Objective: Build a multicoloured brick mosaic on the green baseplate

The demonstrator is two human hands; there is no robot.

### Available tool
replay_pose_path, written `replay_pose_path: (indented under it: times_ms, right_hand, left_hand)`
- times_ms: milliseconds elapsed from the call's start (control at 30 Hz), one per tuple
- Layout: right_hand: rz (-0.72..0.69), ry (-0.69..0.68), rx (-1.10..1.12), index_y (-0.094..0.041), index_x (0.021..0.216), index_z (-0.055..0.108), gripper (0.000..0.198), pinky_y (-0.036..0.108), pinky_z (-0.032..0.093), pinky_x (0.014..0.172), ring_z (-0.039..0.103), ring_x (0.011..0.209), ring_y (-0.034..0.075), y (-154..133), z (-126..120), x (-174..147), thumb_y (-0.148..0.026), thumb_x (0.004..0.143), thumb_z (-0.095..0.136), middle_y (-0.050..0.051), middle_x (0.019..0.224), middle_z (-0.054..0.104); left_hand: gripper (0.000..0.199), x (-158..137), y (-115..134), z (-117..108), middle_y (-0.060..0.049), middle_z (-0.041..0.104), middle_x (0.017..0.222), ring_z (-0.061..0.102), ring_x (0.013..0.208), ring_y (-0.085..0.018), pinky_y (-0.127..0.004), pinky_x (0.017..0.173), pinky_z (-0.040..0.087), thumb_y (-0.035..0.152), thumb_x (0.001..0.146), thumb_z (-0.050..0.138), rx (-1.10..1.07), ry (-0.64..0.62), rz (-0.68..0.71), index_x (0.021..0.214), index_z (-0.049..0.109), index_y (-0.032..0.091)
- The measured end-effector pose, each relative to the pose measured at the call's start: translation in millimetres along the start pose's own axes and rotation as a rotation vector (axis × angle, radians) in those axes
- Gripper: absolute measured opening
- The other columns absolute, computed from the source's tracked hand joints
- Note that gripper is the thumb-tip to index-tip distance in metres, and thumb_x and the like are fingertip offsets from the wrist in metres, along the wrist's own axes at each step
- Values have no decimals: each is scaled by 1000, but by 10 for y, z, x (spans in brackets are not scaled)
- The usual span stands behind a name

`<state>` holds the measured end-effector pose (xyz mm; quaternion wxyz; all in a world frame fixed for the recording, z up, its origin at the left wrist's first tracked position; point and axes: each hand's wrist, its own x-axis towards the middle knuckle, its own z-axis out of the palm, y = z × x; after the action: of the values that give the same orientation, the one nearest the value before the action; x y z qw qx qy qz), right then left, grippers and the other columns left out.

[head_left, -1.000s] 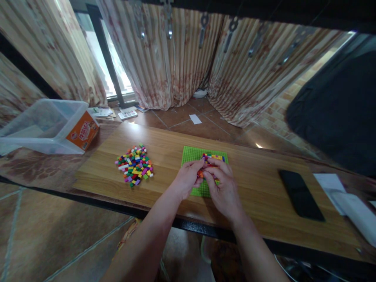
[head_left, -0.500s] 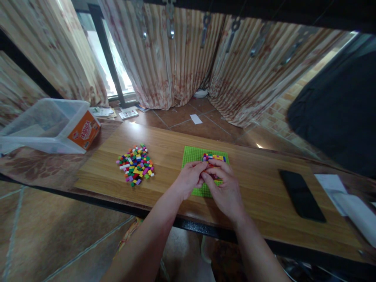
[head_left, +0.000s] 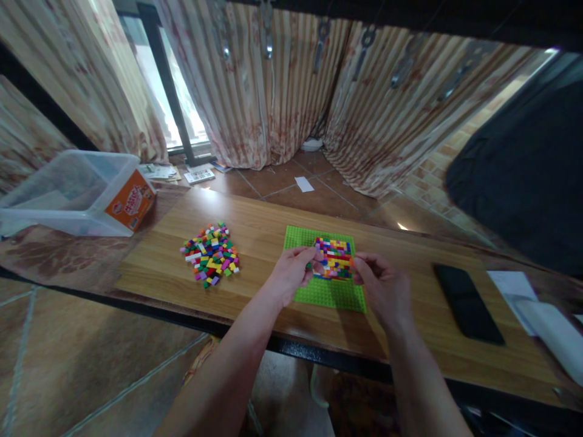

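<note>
A block of multicoloured toy bricks (head_left: pixel 334 247) stands in rows on a green studded baseplate (head_left: pixel 330 297). At its left side is my left hand (head_left: pixel 291 274), its fingers curled together; a dark green toy brick (head_left: pixel 309 266) shows between them. My right hand (head_left: pixel 385 285) is at the block's right edge, thumb and forefinger pinched on a small orange toy brick (head_left: pixel 352 262). The fingertips of both hands hide parts of the block's sides.
Loose coloured bricks (head_left: pixel 212 255) lie in a pile on the wooden board (head_left: pixel 259 243) to the left. A clear plastic bin (head_left: pixel 91 215) sits at the far left. On the right lie a black phone-shaped slab (head_left: pixel 468 303) and white papers (head_left: pixel 514 291).
My hands were together over the block and have parted. The right hand has moved right to the block's edge, uncovering its coloured rows; the left has barely moved.
</note>
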<state>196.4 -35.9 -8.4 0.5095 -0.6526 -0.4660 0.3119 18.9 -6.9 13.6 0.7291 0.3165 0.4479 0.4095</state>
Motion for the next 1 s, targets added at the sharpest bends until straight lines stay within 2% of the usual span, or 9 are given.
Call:
replay_pose_path:
  times_ms: [200, 500, 767, 1000]
  right_hand:
    - [-1, -85, -35, -18, 92, 72, 37, 33, 58, 60, 68, 63, 18, 42, 21, -19, -52, 77, 70, 6, 80, 75]
    - [-60, -134, -104, -18, 96, 72, 31, 39, 56, 82, 71, 84, 23, 83, -59, -6, -43, 77, 70, 9, 94, 76]
    - [-164, -193, -290, -21, 91, 74, 27, 36, 52, 74, 67, 77, 21, 43, -44, -26, -44, 83, 63, 7, 91, 76]
    - [-227, -127, -367, -22, 92, 78, 29, 36, 49, 71, 64, 74, 21, 116, -94, 16, -45, 82, 63, 8, 94, 74]
  left_hand:
    - [19, -1, -6, -4, 0, 56, 55, 30, 34, -2, -19, 39, 11, 20, 88, 51, 3, 6, 7, 74, 62, 12]
    - [18, -11, 11, -2, 1, 55, 55, 30, 35, -2, -19, 39, 11, 18, 88, 50, 4, 20, 5, 74, 60, 13]
    - [17, -7, -3, -9, 2, 54, 55, 30, 35, -2, -19, 39, 10, 20, 87, 52, 4, 20, 26, 73, 59, 13]
    - [17, -11, 9, -1, 2, 54, 55, 29, 35, -2, -19, 39, 10, 20, 87, 51, 4, 29, 18, 73, 60, 13]
